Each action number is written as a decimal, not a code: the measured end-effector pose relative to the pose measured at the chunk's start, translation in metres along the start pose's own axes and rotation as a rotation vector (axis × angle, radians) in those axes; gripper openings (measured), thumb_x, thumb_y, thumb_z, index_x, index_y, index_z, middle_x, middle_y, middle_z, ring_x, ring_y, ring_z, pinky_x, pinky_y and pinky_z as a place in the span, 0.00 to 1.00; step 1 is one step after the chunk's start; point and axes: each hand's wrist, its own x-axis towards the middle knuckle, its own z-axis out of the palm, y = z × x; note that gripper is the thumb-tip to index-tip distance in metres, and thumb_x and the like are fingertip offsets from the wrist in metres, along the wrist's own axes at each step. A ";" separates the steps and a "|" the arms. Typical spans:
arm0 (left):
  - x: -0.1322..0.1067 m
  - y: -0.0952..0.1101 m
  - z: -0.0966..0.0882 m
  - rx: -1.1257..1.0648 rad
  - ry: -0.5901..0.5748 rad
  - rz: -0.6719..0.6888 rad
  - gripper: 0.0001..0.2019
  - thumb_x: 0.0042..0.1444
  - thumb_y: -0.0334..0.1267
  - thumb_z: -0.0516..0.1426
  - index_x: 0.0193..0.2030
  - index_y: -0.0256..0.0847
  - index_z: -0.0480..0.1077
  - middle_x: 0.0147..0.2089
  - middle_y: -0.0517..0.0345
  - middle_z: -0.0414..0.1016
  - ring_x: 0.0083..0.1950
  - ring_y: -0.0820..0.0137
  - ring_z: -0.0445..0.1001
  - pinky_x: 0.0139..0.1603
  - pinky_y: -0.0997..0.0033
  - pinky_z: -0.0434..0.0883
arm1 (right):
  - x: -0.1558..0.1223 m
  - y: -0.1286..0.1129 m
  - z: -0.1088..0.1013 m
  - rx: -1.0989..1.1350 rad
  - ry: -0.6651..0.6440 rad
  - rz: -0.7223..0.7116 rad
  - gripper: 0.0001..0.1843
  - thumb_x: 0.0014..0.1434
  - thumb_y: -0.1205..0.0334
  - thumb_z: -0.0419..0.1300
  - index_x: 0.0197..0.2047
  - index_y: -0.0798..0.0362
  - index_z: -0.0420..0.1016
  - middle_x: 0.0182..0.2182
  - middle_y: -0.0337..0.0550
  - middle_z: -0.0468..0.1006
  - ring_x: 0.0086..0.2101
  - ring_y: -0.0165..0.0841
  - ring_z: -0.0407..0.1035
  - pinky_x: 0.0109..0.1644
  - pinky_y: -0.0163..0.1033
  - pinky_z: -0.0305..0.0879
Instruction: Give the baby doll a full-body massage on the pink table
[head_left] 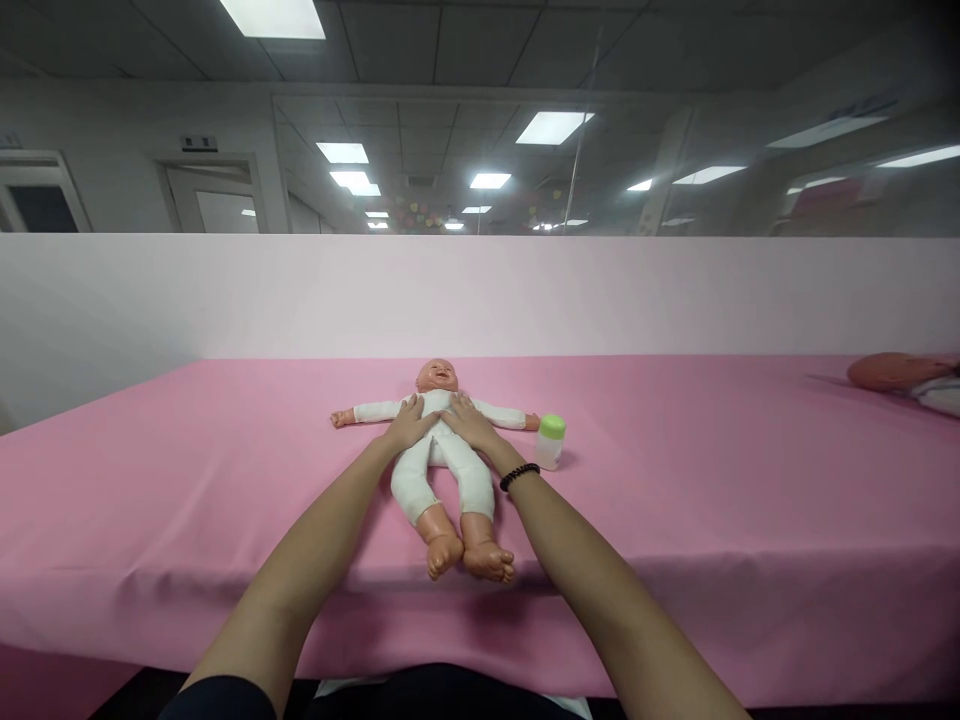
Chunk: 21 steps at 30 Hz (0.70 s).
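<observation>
- Dark clothing (442, 697) is nearest; beyond, left hand (409, 425) and right hand (469, 424) rest extended fingers on the doll (438, 455), gripping nothing.
- Keep palms level — gentle, even pressure probably works best.
- Doll lies face-up on pink cloth (675, 470), green-capped bottle (550, 445) just by its outstretched arm.

A dark sleeve (217, 698) and black beaded bracelet (519, 472) show.

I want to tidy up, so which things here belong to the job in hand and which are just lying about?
In the job:
doll, on its back
left hand and right hand, both on its torso
probably the green-capped bottle, untouched beside the doll

Apparently just lying about:
second doll, at the right edge
</observation>
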 end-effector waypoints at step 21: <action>0.006 -0.009 0.000 -0.057 -0.017 0.312 0.26 0.69 0.51 0.48 0.70 0.51 0.67 0.70 0.56 0.69 0.73 0.56 0.61 0.72 0.52 0.57 | 0.023 0.026 0.014 0.065 -0.067 -0.214 0.36 0.72 0.41 0.42 0.75 0.50 0.58 0.75 0.47 0.49 0.74 0.42 0.40 0.76 0.54 0.34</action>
